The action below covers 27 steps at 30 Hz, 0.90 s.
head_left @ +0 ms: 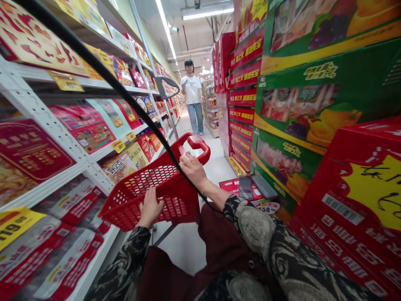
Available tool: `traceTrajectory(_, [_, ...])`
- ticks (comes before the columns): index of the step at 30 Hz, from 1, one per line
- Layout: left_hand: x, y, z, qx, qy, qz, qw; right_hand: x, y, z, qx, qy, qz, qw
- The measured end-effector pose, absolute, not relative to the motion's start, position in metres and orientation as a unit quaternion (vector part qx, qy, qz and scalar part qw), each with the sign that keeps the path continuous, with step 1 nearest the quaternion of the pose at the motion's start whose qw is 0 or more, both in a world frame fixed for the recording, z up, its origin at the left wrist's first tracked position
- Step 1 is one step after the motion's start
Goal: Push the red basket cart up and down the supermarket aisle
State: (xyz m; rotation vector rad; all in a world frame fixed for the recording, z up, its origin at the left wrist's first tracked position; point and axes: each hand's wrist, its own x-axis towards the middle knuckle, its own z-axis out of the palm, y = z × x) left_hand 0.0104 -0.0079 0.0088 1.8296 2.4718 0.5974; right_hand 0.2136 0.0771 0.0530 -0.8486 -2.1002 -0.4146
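Observation:
A red plastic shopping cart basket (183,205) with perforated walls stands tilted in front of me, a looped red handle (203,147) at its far end. My left hand (151,207) holds the near side rim, fingers bent over the edge. Further along the same side, my right hand (192,169) grips the rim close to the looped handle. Inside the basket only the perforated far wall shows; the bottom is hidden. A black cable crosses the view and passes over part of my right hand.
White shelves (103,156) of packaged food line the left. Stacked green cartons (291,98) and red cartons (354,225) wall off the right. A person (192,94) in a white shirt stands down the aisle. A grey cart handle (167,88) rises beyond the basket.

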Motion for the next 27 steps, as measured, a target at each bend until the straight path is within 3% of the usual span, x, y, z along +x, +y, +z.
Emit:
traceTrajectory(4, [0.01,-0.009,0.009,0.59,0.788,0.176,0.01,0.207,0.079,0.052,-0.351,-0.841,-0.16,0.379])
traceTrajectory(11, [0.004,-0.015,0.012,0.632,0.754,0.178,-0.007,0.172,0.057,0.025,-0.193,-0.913,-0.183,0.309])
traceTrajectory(22, [-0.003,-0.028,0.013,0.577,0.802,0.15,0.029,0.259,0.097,0.061,-0.371,-0.818,-0.179,0.401])
traceTrajectory(27, [0.003,-0.031,0.014,0.581,0.798,0.158,0.026,0.219,0.085,0.038,-0.316,-0.858,-0.161,0.372])
